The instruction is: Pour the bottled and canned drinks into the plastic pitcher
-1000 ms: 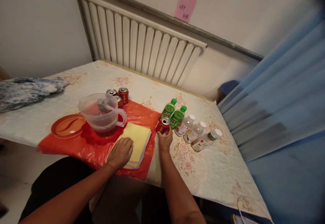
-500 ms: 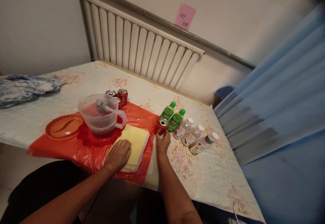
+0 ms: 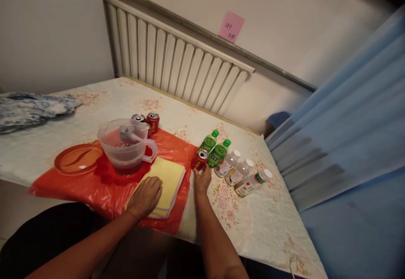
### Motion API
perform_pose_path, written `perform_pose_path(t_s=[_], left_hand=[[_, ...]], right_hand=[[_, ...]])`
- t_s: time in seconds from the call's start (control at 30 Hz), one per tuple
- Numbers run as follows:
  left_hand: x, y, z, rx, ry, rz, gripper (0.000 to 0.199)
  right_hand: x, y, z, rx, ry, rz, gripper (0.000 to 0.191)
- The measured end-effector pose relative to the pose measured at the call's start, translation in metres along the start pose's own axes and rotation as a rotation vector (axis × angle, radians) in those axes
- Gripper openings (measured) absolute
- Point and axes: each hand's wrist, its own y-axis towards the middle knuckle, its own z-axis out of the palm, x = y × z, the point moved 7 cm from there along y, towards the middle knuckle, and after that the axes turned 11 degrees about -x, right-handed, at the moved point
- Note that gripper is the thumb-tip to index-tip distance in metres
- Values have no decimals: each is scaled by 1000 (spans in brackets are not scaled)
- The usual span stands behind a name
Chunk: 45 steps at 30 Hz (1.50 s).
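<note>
My right hand [image 3: 202, 180] grips the lower part of a red drink can [image 3: 201, 159], which is upright in front of two green-capped bottles [image 3: 218, 153]. Flat on a folded yellow cloth [image 3: 169, 177] rests my left hand [image 3: 148, 193], fingers stretched forward. Behind the cloth stands a clear plastic measuring jug [image 3: 122, 152], its handle pointing right. The jug sits on a red scalloped dish [image 3: 109, 175].
A red plastic sheet [image 3: 72, 188] lies under the cloth and dish. Left of the jug is an orange lid [image 3: 68, 159]; several cans [image 3: 153, 123] stand behind it. Three white-capped bottles [image 3: 239, 172] line up right of the green ones. A radiator [image 3: 177, 55] backs the table.
The view has shifted slightly. Both hands keep their places, the left on the cloth and the right at the can.
</note>
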Motion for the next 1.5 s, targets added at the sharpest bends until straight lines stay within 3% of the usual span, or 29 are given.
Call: perform_pose_path(t_s=[1.0, 1.5], left_hand=[[0, 2, -3, -8, -26, -4, 17], [0, 0, -3, -6, -20, -10, 16]], right_hand=[[-10, 1, 7, 0, 49, 53, 51], [-4, 1, 2, 6, 64, 66, 53]])
